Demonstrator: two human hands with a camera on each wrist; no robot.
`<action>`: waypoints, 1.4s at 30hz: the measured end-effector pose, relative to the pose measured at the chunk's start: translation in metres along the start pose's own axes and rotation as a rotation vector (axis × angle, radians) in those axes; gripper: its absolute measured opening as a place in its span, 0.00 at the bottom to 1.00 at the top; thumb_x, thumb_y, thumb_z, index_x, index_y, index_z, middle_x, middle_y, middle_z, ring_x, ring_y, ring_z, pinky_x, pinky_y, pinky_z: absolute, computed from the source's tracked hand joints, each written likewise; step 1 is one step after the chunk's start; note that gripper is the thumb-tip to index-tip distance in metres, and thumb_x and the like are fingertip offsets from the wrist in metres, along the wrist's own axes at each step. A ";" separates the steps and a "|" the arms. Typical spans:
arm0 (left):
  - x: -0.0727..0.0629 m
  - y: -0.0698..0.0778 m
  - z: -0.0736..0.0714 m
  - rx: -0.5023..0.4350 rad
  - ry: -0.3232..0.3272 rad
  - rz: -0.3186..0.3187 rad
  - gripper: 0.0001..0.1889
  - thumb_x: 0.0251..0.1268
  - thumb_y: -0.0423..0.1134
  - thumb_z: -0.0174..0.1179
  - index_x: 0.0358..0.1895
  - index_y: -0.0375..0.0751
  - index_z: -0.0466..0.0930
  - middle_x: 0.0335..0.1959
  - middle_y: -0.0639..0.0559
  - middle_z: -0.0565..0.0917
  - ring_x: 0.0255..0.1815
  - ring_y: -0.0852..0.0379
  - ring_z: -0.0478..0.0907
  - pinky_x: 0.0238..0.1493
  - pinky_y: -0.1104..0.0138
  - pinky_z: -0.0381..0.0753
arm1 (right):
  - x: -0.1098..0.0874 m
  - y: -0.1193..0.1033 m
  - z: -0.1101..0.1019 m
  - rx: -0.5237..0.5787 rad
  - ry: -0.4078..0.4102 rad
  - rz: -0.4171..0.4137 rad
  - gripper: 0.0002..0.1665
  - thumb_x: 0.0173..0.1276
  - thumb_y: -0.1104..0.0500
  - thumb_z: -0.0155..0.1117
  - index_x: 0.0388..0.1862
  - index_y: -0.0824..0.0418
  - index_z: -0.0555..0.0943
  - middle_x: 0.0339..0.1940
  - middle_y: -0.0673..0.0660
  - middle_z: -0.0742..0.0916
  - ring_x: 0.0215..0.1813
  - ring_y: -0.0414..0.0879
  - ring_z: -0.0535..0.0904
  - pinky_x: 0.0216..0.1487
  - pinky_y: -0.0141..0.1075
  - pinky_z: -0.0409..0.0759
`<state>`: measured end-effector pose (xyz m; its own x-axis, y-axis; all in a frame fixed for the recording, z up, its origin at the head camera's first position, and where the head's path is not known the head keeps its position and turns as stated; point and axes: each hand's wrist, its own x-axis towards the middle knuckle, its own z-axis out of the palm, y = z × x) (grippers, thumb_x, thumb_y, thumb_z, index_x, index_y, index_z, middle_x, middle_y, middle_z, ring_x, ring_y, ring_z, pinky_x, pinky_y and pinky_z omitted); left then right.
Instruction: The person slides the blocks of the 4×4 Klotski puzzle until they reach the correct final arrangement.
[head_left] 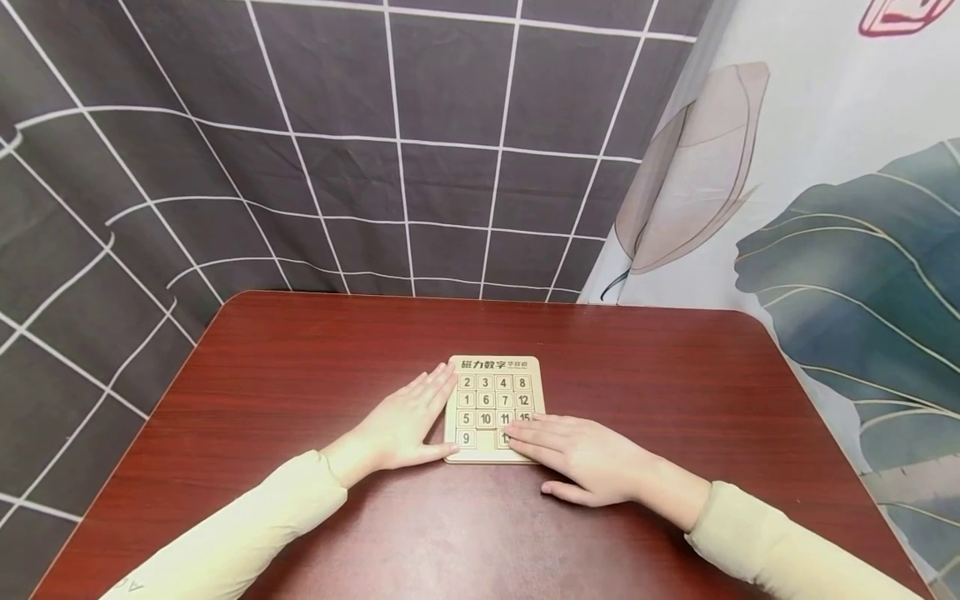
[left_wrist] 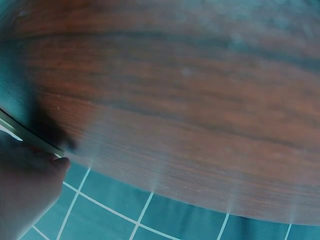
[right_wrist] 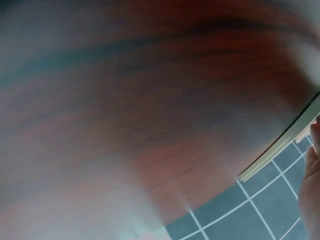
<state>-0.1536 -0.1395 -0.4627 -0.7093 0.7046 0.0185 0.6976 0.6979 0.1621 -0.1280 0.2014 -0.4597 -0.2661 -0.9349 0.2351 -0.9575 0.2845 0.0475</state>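
A pale number sliding puzzle (head_left: 498,365) lies flat on the table, with numbered square tiles in rows and dark lettering along its top. In the bottom row a gap shows between tile 9 (head_left: 467,438) and a partly covered tile. My left hand (head_left: 408,421) rests along the puzzle's left side, fingers straight, thumb at the lower left corner. Extended fingers of my right hand (head_left: 581,454) lie over the lower right tiles and hide some of them. Both wrist views catch only the board's thin edge (right_wrist: 280,145) and part of each hand.
The red-brown wooden table (head_left: 315,367) has rounded far corners. Behind it hangs a dark grey cloth (head_left: 450,183) with a white grid; a white curtain with large leaf prints (head_left: 847,250) hangs at the right.
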 end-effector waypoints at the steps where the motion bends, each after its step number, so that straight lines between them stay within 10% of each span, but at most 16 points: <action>1: 0.000 0.000 0.000 0.001 0.000 0.000 0.54 0.72 0.67 0.58 0.84 0.27 0.52 0.87 0.34 0.54 0.89 0.40 0.53 0.87 0.51 0.59 | 0.002 0.000 0.000 0.005 0.001 -0.003 0.40 0.73 0.46 0.69 0.78 0.63 0.74 0.78 0.58 0.80 0.79 0.51 0.76 0.77 0.47 0.77; 20: -0.001 -0.001 0.000 0.026 0.000 0.004 0.57 0.70 0.70 0.58 0.85 0.28 0.50 0.88 0.34 0.52 0.89 0.41 0.52 0.88 0.51 0.58 | 0.047 -0.004 0.011 -0.005 -0.037 -0.080 0.41 0.77 0.44 0.64 0.80 0.64 0.70 0.80 0.59 0.77 0.82 0.50 0.72 0.81 0.45 0.73; 42: -0.002 0.000 0.000 0.016 0.011 0.012 0.56 0.70 0.68 0.60 0.84 0.27 0.52 0.87 0.34 0.54 0.88 0.41 0.53 0.87 0.52 0.60 | 0.026 0.003 0.005 -0.007 -0.013 -0.045 0.40 0.75 0.45 0.67 0.78 0.63 0.73 0.77 0.58 0.80 0.80 0.50 0.74 0.80 0.45 0.74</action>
<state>-0.1523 -0.1408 -0.4625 -0.7019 0.7116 0.0309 0.7074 0.6915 0.1462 -0.1380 0.1767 -0.4579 -0.2244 -0.9494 0.2198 -0.9677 0.2438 0.0648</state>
